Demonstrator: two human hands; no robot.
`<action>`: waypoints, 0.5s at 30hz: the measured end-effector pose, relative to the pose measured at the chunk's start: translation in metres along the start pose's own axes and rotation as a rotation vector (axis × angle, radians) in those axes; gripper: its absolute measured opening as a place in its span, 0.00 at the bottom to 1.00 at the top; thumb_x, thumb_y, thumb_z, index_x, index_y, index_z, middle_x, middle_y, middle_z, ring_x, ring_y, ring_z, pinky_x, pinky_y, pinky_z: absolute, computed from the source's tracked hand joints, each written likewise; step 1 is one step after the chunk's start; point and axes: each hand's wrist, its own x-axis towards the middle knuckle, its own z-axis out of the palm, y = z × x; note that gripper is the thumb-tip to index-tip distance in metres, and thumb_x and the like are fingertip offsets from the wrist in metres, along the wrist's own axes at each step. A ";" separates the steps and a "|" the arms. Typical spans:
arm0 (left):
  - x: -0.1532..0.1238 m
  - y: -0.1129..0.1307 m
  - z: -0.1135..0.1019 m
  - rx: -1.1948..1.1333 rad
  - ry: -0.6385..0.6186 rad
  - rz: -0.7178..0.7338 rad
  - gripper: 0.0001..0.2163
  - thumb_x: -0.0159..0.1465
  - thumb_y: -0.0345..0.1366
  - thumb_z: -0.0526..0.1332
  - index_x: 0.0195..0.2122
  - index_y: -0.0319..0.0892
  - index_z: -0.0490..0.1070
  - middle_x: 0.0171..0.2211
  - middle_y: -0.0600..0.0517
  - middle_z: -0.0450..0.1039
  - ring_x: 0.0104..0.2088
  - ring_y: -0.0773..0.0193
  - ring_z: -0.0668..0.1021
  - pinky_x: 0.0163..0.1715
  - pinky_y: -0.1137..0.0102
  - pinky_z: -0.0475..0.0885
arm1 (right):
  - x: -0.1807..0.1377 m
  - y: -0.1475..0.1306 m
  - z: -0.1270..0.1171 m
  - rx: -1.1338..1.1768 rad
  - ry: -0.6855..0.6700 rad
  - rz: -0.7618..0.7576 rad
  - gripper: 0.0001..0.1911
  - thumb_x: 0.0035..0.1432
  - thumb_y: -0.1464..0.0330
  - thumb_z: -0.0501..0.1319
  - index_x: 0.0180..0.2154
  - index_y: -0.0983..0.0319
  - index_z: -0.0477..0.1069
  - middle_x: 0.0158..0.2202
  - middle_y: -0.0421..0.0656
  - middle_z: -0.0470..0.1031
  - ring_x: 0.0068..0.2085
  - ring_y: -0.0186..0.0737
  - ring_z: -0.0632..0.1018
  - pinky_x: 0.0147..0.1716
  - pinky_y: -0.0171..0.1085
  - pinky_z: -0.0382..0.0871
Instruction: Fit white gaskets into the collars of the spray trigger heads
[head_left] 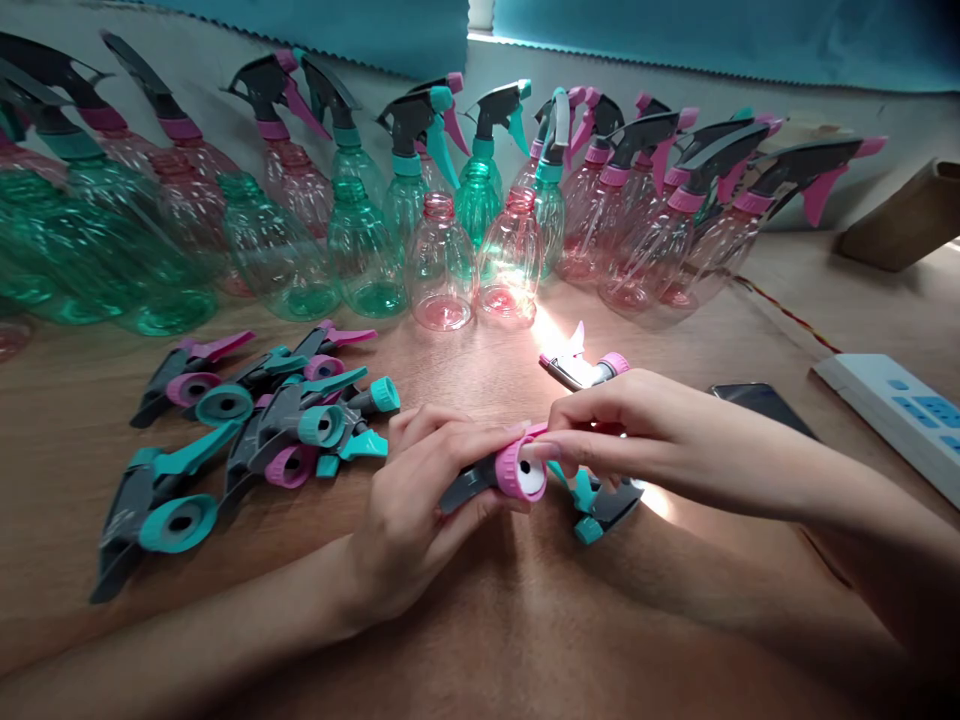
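My left hand (420, 500) is wrapped around a grey spray head with a pink screw collar (517, 470), held just above the wooden table (525, 620). My right hand (622, 430) pinches at the collar's open end with thumb and fingertips. Under my right hand lies a teal and grey spray head (600, 505). Another pink-collared spray head (581, 368) lies just beyond my right hand in a patch of sunlight. Two pink bottles without heads (442, 265) stand further back in the middle.
A pile of several loose spray heads (262, 420), teal and pink, lies at the left. Rows of green and pink spray bottles (360, 230) line the back. A dark phone (757, 400) and a white power strip (892, 410) lie at the right.
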 end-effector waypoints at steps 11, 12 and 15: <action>0.001 -0.001 0.001 -0.010 0.026 -0.016 0.12 0.65 0.34 0.58 0.49 0.43 0.65 0.37 0.51 0.75 0.37 0.63 0.72 0.42 0.66 0.66 | -0.005 -0.003 0.000 -0.034 0.103 -0.126 0.02 0.57 0.67 0.60 0.33 0.58 0.71 0.25 0.35 0.70 0.25 0.29 0.69 0.21 0.29 0.60; 0.001 -0.001 0.001 -0.009 0.025 -0.022 0.12 0.65 0.33 0.58 0.50 0.43 0.65 0.37 0.51 0.75 0.37 0.63 0.72 0.42 0.66 0.66 | -0.005 -0.004 0.001 -0.046 0.107 -0.128 0.02 0.58 0.68 0.59 0.33 0.58 0.71 0.24 0.35 0.70 0.24 0.29 0.69 0.20 0.28 0.60; 0.001 -0.001 0.001 -0.007 0.020 -0.028 0.12 0.66 0.34 0.57 0.50 0.44 0.65 0.37 0.51 0.74 0.37 0.63 0.71 0.42 0.66 0.65 | -0.005 -0.006 0.002 -0.095 0.134 -0.142 0.04 0.57 0.71 0.59 0.34 0.57 0.71 0.23 0.33 0.70 0.23 0.27 0.69 0.20 0.27 0.60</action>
